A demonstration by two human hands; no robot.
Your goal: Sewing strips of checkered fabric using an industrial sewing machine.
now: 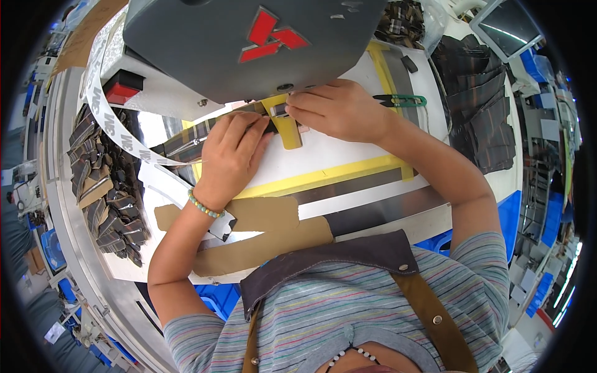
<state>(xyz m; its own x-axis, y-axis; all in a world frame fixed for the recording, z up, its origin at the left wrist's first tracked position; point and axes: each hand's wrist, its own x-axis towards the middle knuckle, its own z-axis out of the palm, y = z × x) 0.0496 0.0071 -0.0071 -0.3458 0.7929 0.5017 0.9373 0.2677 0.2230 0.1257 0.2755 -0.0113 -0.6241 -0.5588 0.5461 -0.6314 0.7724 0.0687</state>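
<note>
My left hand has its fingers bent and pressed on the dark plaid strip, which runs beneath the grey machine head with a red emblem. Just right of these fingers, a small silver piece sits over a yellow guide. My right hand is curled at that silver piece, fingertips close together, and what they grip is hard to make out. A white printed backing tape curves down on the left. Green-handled snips lie to the right of my right hand.
Piles of plaid pieces flank the white work board edged with yellow tape. Brown paper sheets lie along the front. A red-and-black block is at back left. Blue bins stand below the table edge.
</note>
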